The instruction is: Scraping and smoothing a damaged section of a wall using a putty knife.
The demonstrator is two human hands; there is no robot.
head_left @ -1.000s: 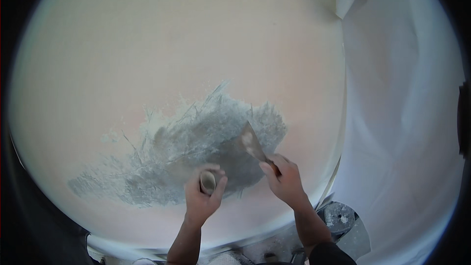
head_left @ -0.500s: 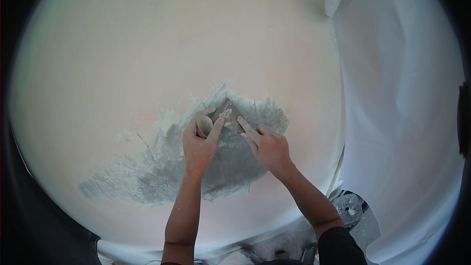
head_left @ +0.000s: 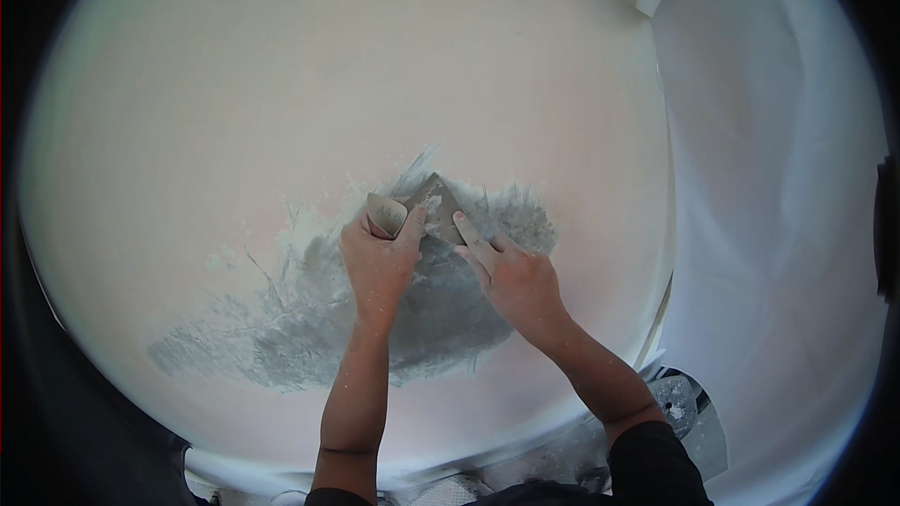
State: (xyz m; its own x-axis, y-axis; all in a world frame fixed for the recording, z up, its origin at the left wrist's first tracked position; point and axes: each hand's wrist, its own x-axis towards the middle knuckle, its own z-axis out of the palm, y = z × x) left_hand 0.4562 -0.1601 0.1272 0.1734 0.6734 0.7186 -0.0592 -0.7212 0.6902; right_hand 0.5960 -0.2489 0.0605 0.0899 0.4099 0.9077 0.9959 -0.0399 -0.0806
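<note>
The head view shows a broad, smooth, cream-to-pink panel [head_left: 375, 66] filling most of the frame, with a rough, streaky grey patch [head_left: 441, 309] across its lower middle, ragged and whitish along the top. A creased white sheet [head_left: 769, 178] hangs down the right side. A dusty grey block with a dark hole [head_left: 675, 398] sits at the lower right, partly behind the dark right sleeve [head_left: 656, 459].

At the frame's centre, over the patch's upper part, is a flat, pointed grey metal scraper [head_left: 437, 189] smeared with white. The left hand [head_left: 377, 258] is closed around a curled pale sheet [head_left: 386, 212], its thumb on the blade. The right hand [head_left: 516, 276] grips the scraper, forefinger stretched onto the blade, hiding the handle; both forearms block the lower panel.
</note>
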